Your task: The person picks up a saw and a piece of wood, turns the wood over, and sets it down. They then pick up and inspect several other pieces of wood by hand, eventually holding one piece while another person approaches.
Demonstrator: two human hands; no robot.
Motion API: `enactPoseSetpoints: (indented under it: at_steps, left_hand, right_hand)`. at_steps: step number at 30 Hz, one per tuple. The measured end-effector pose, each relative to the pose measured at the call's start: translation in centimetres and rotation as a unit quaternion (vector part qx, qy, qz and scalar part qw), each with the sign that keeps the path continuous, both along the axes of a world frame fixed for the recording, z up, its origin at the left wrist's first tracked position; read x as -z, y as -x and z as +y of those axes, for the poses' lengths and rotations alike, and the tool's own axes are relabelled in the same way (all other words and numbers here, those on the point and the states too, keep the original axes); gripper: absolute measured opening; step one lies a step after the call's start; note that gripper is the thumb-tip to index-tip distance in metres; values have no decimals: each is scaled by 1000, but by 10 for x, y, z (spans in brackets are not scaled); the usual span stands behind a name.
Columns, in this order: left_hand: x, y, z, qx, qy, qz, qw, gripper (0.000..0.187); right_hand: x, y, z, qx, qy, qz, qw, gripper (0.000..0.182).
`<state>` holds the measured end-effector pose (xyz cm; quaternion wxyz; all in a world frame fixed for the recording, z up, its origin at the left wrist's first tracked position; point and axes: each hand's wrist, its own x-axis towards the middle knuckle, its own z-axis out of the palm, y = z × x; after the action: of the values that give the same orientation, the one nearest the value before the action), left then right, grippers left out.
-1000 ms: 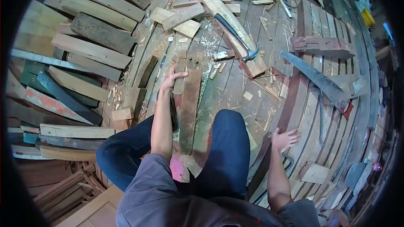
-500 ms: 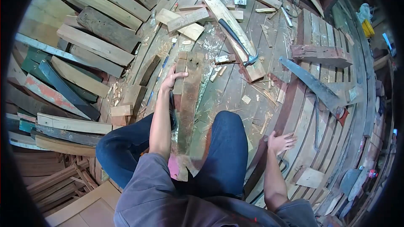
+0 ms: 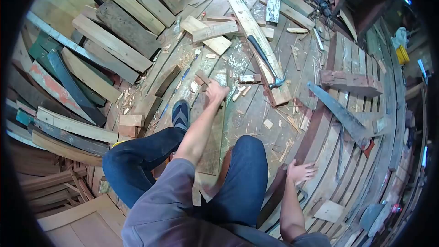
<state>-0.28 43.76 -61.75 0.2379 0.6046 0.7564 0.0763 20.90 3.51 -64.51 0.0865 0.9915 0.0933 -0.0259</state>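
Note:
My left hand (image 3: 216, 91) is closed around the upper part of a worn wooden board (image 3: 212, 148), which lies lengthwise between my bent legs. The fingers' far side is hidden by the back of the hand. My right hand (image 3: 302, 172) rests with fingers spread on the wooden slats to my right, holding nothing. Beyond the left hand, a claw hammer (image 3: 261, 55) lies on a pale board (image 3: 247, 20). Ahead of the right hand, a handsaw (image 3: 340, 114) lies across the slats, with a thin bent metal bar (image 3: 340, 155) close by.
Boards (image 3: 112, 41) are stacked in rows at the left. A thick wooden block (image 3: 352, 83) sits on the slats at the right. Wood chips and splinters (image 3: 288, 123) litter the plank floor, and a power tool (image 3: 323, 7) lies at the far right.
My left hand has moved right and turned over at the board's upper part, and the board has shifted and turned with it. My right hand remains on the slats. The view has shifted slightly.

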Motion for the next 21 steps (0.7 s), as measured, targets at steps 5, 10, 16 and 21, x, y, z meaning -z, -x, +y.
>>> enactPoseSetpoints:
  at_steps: [5, 10, 16, 21]
  left_hand:
    - [25, -7, 0, 7, -7, -3, 1000, 85]
    - [-34, -3, -4, 42, -45, -45, 997, 90]
    - [-123, 11, 20, 221, 72, -221, 947, 90]
    - [-219, 28, 54, 410, 138, -157, 888, 74]
  right_hand:
    - [-3, 0, 3, 5, -9, 3, 1000, 102]
    - [0, -2, 2, 7, -10, 1, 1000, 102]
    - [-8, -1, -1, 10, -32, 9, 999, 101]
    - [-12, 0, -5, 9, -12, 13, 1000, 100]
